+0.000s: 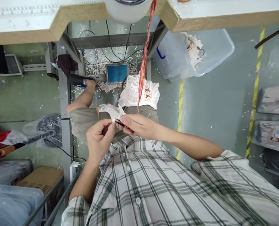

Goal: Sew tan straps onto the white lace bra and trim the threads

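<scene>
Over my lap lies a white lace bra (136, 94) with small brown bows and a brown strap; part of its white fabric (110, 110) stretches toward my fingers. My left hand (99, 138) pinches the edge of that fabric between thumb and forefinger. In my right hand (138, 125) is a slim black tool that looks like thread snips (119, 122), its tip at the fabric beside my left fingertips. Most of the tool is hidden by my fingers. An orange-red strip of cloth (143, 66) hangs from above down to my right hand.
The white worktable's wooden edge (224, 23) runs ahead of me, with a pale rounded object (127, 12) at its notch. A clear plastic bin (214, 59) holding white garments stands right. A grey table leg (65, 135) and a cardboard box (42, 179) are left. Scraps litter the floor.
</scene>
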Demonstrator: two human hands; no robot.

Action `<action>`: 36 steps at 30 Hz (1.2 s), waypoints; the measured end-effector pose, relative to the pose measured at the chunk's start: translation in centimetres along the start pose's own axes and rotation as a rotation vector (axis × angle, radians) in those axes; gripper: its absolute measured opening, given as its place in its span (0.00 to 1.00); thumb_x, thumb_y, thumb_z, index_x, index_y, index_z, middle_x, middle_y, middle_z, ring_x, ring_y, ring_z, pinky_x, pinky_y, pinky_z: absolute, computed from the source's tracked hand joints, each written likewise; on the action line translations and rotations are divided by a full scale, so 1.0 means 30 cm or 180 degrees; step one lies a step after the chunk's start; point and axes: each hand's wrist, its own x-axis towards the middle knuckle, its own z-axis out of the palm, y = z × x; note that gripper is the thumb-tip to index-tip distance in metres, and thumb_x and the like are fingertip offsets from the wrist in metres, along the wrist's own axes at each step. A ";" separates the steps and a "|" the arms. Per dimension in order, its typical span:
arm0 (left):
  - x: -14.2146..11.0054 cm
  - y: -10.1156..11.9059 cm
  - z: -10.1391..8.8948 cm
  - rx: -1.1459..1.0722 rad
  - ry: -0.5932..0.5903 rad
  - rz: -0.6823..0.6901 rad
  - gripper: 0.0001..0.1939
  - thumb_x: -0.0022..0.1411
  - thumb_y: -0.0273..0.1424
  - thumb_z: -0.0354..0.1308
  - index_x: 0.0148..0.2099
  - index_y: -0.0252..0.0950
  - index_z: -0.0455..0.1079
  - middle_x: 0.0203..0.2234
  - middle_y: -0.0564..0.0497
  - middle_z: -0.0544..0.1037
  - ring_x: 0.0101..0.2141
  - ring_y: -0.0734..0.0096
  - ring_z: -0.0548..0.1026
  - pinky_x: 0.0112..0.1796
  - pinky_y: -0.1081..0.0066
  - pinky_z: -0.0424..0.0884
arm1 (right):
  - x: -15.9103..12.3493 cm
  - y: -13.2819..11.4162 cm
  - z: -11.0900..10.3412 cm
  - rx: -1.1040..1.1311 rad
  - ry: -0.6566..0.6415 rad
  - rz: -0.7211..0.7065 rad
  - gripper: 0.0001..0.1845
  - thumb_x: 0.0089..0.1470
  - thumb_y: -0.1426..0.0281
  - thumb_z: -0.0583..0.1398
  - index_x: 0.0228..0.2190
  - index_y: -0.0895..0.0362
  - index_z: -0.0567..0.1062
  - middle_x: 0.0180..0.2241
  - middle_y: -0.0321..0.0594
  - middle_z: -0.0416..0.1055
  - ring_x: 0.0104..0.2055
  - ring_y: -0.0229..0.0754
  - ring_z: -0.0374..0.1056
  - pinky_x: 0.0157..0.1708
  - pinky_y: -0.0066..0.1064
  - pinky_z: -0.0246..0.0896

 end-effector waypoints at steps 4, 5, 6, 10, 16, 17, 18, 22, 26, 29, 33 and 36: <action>0.001 0.004 0.005 0.0016 -0.0105 -0.0095 0.08 0.65 0.34 0.62 0.39 0.37 0.80 0.25 0.54 0.79 0.22 0.79 0.66 0.26 0.77 0.63 | 0.003 0.018 0.006 0.0267 0.0023 0.0043 0.26 0.69 0.51 0.48 0.33 0.59 0.69 0.21 0.29 0.59 0.21 0.28 0.52 0.21 0.23 0.49; 0.003 0.004 0.005 0.0017 -0.0128 -0.0119 0.08 0.65 0.34 0.62 0.39 0.36 0.80 0.25 0.54 0.79 0.22 0.79 0.66 0.26 0.77 0.63 | 0.005 0.024 0.007 0.0341 0.0026 0.0057 0.25 0.69 0.51 0.48 0.33 0.59 0.69 0.21 0.28 0.58 0.20 0.28 0.52 0.20 0.23 0.49; 0.004 0.003 0.005 0.0010 -0.0147 -0.0138 0.08 0.65 0.34 0.62 0.39 0.36 0.80 0.25 0.54 0.79 0.22 0.79 0.66 0.26 0.77 0.63 | 0.007 0.030 0.008 0.0405 0.0030 0.0068 0.24 0.69 0.52 0.49 0.33 0.59 0.69 0.21 0.28 0.58 0.20 0.28 0.52 0.20 0.23 0.48; 0.007 -0.006 0.002 -0.0134 -0.0339 -0.0175 0.08 0.65 0.34 0.62 0.39 0.36 0.79 0.26 0.53 0.80 0.23 0.79 0.66 0.26 0.77 0.63 | 0.017 0.042 0.011 0.0767 -0.0030 0.0135 0.23 0.68 0.54 0.51 0.32 0.59 0.68 0.20 0.27 0.57 0.19 0.27 0.49 0.18 0.22 0.45; 0.003 -0.029 0.009 -0.0375 -0.0225 -0.0210 0.06 0.64 0.34 0.64 0.39 0.37 0.80 0.25 0.54 0.79 0.23 0.79 0.66 0.27 0.77 0.62 | 0.025 0.021 0.002 0.1059 -0.0173 0.0290 0.23 0.66 0.52 0.53 0.31 0.59 0.68 0.20 0.26 0.56 0.18 0.26 0.46 0.17 0.21 0.42; 0.004 -0.032 0.011 -0.0521 -0.0214 -0.0272 0.06 0.64 0.34 0.64 0.39 0.38 0.80 0.26 0.54 0.79 0.24 0.78 0.67 0.28 0.77 0.63 | 0.024 0.017 -0.001 0.1055 -0.0194 0.0243 0.24 0.66 0.51 0.53 0.31 0.59 0.68 0.20 0.26 0.56 0.18 0.26 0.46 0.17 0.21 0.42; 0.004 -0.033 0.013 -0.0670 -0.0204 -0.0334 0.06 0.64 0.34 0.64 0.38 0.38 0.80 0.26 0.54 0.79 0.25 0.78 0.68 0.29 0.77 0.64 | 0.021 0.013 -0.003 0.1064 -0.0228 0.0192 0.24 0.66 0.50 0.53 0.32 0.59 0.68 0.20 0.26 0.56 0.18 0.27 0.46 0.17 0.21 0.42; 0.001 -0.010 0.018 -0.1009 -0.0124 -0.0476 0.05 0.63 0.34 0.65 0.38 0.39 0.80 0.27 0.53 0.80 0.28 0.76 0.71 0.32 0.76 0.66 | 0.014 0.021 0.001 0.1242 -0.0316 0.0015 0.24 0.65 0.50 0.54 0.33 0.59 0.69 0.20 0.27 0.56 0.19 0.27 0.45 0.16 0.21 0.40; -0.004 0.032 0.016 -0.0832 -0.0175 -0.0344 0.05 0.64 0.33 0.64 0.39 0.39 0.80 0.28 0.53 0.80 0.28 0.76 0.71 0.32 0.75 0.66 | 0.005 0.039 0.012 0.1619 -0.0356 -0.0100 0.23 0.64 0.51 0.56 0.32 0.60 0.69 0.20 0.26 0.54 0.18 0.27 0.43 0.15 0.20 0.37; -0.003 0.019 0.011 -0.0547 -0.0091 -0.0332 0.05 0.63 0.33 0.65 0.39 0.37 0.80 0.27 0.53 0.79 0.26 0.77 0.68 0.30 0.75 0.64 | -0.025 0.005 -0.021 0.2049 -0.0370 -0.0208 0.23 0.65 0.50 0.55 0.28 0.56 0.66 0.16 0.23 0.48 0.15 0.27 0.36 0.12 0.21 0.35; 0.000 -0.052 0.009 -0.1107 -0.0028 -0.0984 0.08 0.61 0.36 0.66 0.36 0.36 0.78 0.23 0.55 0.74 0.23 0.79 0.63 0.25 0.76 0.59 | -0.090 -0.096 -0.100 0.1838 0.0438 -0.1103 0.26 0.65 0.48 0.51 0.25 0.54 0.63 0.13 0.23 0.43 0.12 0.28 0.35 0.11 0.22 0.36; -0.001 -0.074 0.014 -0.1649 -0.0178 -0.1210 0.10 0.59 0.39 0.68 0.36 0.37 0.78 0.23 0.55 0.73 0.23 0.78 0.64 0.26 0.76 0.60 | -0.097 -0.127 -0.104 0.0379 0.1190 -0.1502 0.20 0.62 0.52 0.58 0.30 0.55 0.70 0.18 0.28 0.58 0.15 0.29 0.47 0.15 0.23 0.45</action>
